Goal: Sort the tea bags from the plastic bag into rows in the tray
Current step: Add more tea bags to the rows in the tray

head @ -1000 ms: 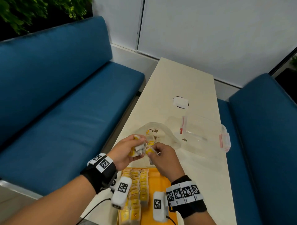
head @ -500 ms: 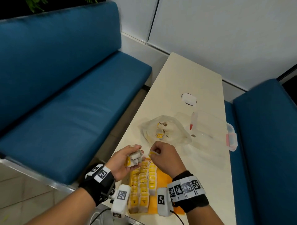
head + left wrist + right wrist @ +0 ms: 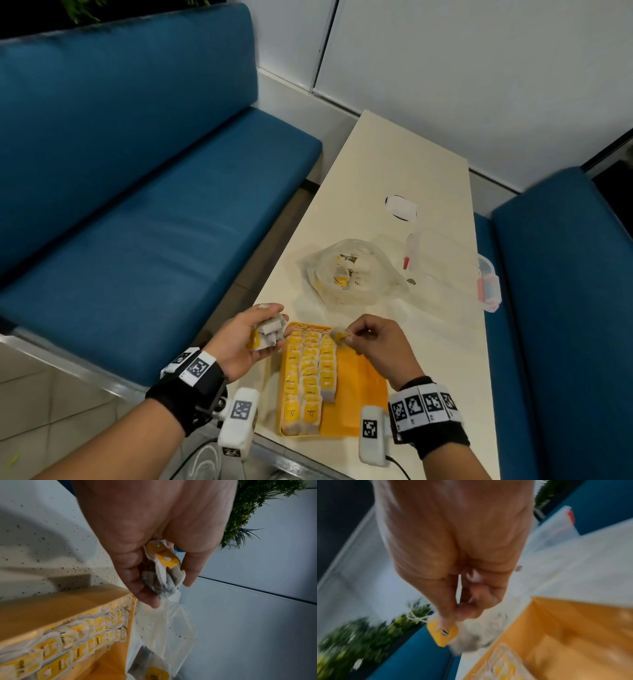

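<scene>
Over the near end of the table (image 3: 394, 161), I have both hands raised above the far edge of the yellow tray (image 3: 363, 404). My left hand (image 3: 246, 339) is palm up at the tray's far left corner, fingers curled around a small bunch of tea bags (image 3: 270, 332); the left wrist view shows that bunch (image 3: 164, 569) wedged between thumb and fingers, one yellow tag on top. My right hand (image 3: 373, 339) sits just right of it, thumb and forefinger pinching a single tea bag (image 3: 339, 335) by its yellow tag. In the right wrist view, which is blurred, the tag (image 3: 442, 634) sticks out below the fingertips and the pouch hangs beside the tray's far rim. I cannot tell whether the pouch touches the rim.

Tray contents: three rows of tea bags (image 3: 310, 373) fill the left half, running from far edge toward me, yellow tags up. The third row is shorter than the other two. Right half shows bare yellow floor.

The plastic bag (image 3: 356, 270) lies on the table beyond the tray, well apart from both hands, mouth open, a few tea bags inside. A clear lidded box (image 3: 452, 274) stands just right of it.
</scene>
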The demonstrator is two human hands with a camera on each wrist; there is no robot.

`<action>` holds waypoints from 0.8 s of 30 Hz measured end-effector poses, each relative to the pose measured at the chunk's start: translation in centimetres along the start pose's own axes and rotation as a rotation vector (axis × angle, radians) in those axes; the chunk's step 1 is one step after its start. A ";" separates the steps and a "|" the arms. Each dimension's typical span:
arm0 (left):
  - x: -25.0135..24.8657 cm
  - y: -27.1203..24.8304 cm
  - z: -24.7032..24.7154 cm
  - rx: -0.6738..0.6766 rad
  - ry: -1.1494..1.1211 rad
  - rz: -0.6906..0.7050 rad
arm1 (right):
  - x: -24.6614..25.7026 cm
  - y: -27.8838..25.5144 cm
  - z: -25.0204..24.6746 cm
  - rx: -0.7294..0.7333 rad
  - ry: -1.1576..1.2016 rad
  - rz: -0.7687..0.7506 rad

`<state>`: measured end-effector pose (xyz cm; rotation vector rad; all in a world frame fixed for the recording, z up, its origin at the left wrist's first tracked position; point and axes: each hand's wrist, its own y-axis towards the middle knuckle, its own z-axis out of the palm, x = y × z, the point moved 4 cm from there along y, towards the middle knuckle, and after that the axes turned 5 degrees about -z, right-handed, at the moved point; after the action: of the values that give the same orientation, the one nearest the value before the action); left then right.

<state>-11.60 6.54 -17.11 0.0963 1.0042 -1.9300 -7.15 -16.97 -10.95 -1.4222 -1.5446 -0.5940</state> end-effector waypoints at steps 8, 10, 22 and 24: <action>0.9 -0.9 0.3 0.002 0.049 0.002 | -3.9 -1.8 0.0 -0.033 0.103 0.108; 1.3 -1.1 0.5 -0.001 0.057 0.001 | -4.8 -2.5 0.2 -0.016 0.076 0.127; 3.7 -1.1 1.3 0.014 0.101 -0.016 | -8.9 -4.9 3.2 0.211 -0.145 0.235; 4.0 -1.0 1.3 0.019 0.088 -0.016 | -9.1 -4.6 3.8 0.230 -0.199 0.243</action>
<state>-14.26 3.08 -17.37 0.1857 1.0471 -1.9644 -13.55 -19.41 -19.42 -1.4942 -1.5078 -0.1273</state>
